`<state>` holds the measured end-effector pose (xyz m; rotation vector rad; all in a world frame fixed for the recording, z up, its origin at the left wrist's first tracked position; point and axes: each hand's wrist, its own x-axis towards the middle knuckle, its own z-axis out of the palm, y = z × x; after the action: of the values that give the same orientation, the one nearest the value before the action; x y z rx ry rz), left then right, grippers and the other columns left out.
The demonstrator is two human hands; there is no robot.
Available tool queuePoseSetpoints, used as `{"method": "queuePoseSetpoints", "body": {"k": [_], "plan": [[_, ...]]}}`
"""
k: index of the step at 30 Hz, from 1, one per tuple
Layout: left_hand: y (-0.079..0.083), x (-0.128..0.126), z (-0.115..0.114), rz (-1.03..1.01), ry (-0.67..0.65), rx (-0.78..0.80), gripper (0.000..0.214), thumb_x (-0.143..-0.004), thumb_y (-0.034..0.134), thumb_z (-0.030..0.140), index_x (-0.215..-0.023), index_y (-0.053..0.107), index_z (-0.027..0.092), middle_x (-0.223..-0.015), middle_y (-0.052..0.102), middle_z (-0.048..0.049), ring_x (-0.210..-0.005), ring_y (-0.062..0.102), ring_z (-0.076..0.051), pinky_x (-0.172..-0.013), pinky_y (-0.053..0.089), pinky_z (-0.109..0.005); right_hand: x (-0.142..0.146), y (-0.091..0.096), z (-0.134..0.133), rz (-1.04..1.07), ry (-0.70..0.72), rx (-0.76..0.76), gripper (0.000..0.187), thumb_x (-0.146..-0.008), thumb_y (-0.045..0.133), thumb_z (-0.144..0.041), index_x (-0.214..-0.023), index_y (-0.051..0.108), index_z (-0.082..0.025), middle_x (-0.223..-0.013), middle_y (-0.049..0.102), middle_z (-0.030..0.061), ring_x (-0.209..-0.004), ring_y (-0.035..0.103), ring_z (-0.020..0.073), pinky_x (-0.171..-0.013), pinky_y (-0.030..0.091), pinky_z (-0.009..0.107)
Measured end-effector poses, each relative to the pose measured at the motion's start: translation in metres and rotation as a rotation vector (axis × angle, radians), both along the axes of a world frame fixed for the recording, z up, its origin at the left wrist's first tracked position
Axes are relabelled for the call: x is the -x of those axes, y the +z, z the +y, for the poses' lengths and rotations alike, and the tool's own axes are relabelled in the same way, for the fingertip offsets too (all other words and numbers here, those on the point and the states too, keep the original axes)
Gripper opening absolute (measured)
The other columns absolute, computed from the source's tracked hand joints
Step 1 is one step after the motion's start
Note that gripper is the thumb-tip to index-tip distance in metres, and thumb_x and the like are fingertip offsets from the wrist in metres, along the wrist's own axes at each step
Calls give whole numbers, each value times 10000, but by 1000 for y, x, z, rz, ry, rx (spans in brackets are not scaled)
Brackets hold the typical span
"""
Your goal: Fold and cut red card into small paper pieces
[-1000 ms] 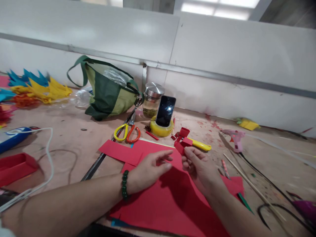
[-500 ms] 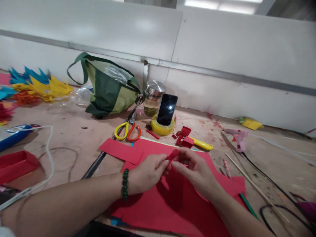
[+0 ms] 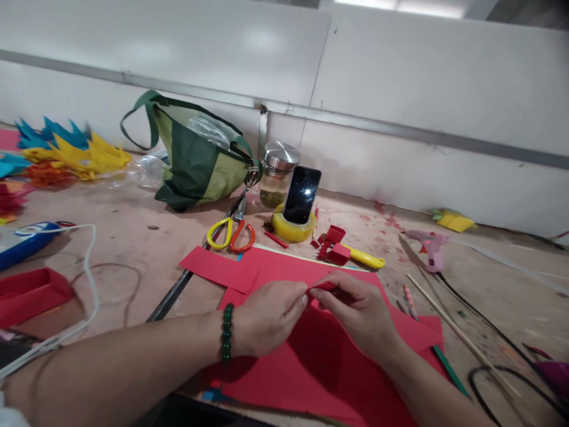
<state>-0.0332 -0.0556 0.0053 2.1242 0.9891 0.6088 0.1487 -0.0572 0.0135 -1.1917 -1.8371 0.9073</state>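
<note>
Between my two hands is a small strip of red paper (image 3: 325,286), mostly covered by fingers. My left hand (image 3: 273,311), with a green bead bracelet (image 3: 226,335) at the wrist, is closed on the strip's left end. From the other side my right hand (image 3: 353,302) pinches it between thumb and fingers. Beneath both hands lie large red paper sheets (image 3: 306,373). A red paper rectangle (image 3: 217,268) overlaps their upper left corner. Just beyond the sheets lie several small folded red paper pieces (image 3: 333,244) by a yellow-handled cutter (image 3: 365,258).
Scissors (image 3: 231,235), a tape roll (image 3: 293,228) propping a phone (image 3: 302,194), a glass jar (image 3: 275,175) and a green bag (image 3: 195,160) stand behind. Rightward are a pink glue gun (image 3: 429,246) and a wooden stick (image 3: 462,335); leftward, a red paper tray (image 3: 33,296).
The red strip has turned from slanting upward to lying flatter, and less of it shows. My left fingers have rolled over it; my right hand has shifted slightly.
</note>
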Motion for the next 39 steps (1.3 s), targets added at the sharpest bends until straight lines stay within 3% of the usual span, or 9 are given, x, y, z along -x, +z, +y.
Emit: {"method": "queuePoseSetpoints", "body": {"k": [4, 9, 13, 17, 26, 33, 39], "plan": [[-2, 0, 1, -62, 30, 13, 257, -919, 326, 232, -686, 424, 185, -651, 479, 18, -591, 404, -115, -574, 313, -241, 0, 1, -3, -127, 7, -291, 99, -842, 602, -207, -756, 649, -193, -701, 625, 20, -634, 593, 132, -576, 491, 237], [-2, -2, 0, -279, 49, 231, 286, -896, 359, 227, -619, 410, 180, -578, 430, 46, -556, 404, -95, -546, 314, -211, -4, -3, -14, -388, 112, -743, 203, -858, 544, -84, -1025, 632, -161, -831, 639, 70, -718, 610, 146, -614, 515, 246], [2, -5, -3, -427, 42, 367, 308, -893, 383, 248, -601, 442, 168, -576, 465, 40, -563, 437, -92, -556, 335, -205, -9, -6, -20, -571, 193, -954, 243, -856, 545, -59, -1089, 599, -101, -814, 646, 95, -713, 604, 174, -636, 515, 297], [4, -7, -4, -504, 39, 429, 307, -902, 394, 285, -625, 450, 166, -593, 477, 33, -561, 442, -92, -553, 349, -205, -11, -6, -19, -607, 203, -1000, 270, -857, 541, -54, -1120, 585, -98, -834, 652, 101, -721, 599, 173, -638, 514, 302], [5, -6, -5, -521, 13, 413, 296, -926, 382, 304, -689, 477, 155, -652, 499, 11, -626, 483, -105, -606, 394, -213, -10, -5, -16, -613, 171, -991, 290, -838, 569, -70, -1124, 601, -113, -865, 658, 104, -729, 614, 176, -647, 526, 301], [5, -6, -6, -545, 25, 332, 272, -941, 341, 254, -742, 500, 157, -698, 520, 1, -681, 516, -111, -659, 427, -213, -13, -8, -15, -629, 191, -1021, 371, -830, 574, -52, -1196, 565, -108, -916, 666, 120, -803, 631, 196, -683, 540, 319], [4, -5, -6, -534, 11, 278, 301, -953, 352, 310, -766, 522, 147, -726, 522, -2, -685, 509, -113, -673, 439, -221, -11, -3, -16, -635, 179, -1019, 343, -804, 570, -55, -1142, 600, -107, -906, 680, 128, -790, 641, 200, -675, 546, 315]]}}
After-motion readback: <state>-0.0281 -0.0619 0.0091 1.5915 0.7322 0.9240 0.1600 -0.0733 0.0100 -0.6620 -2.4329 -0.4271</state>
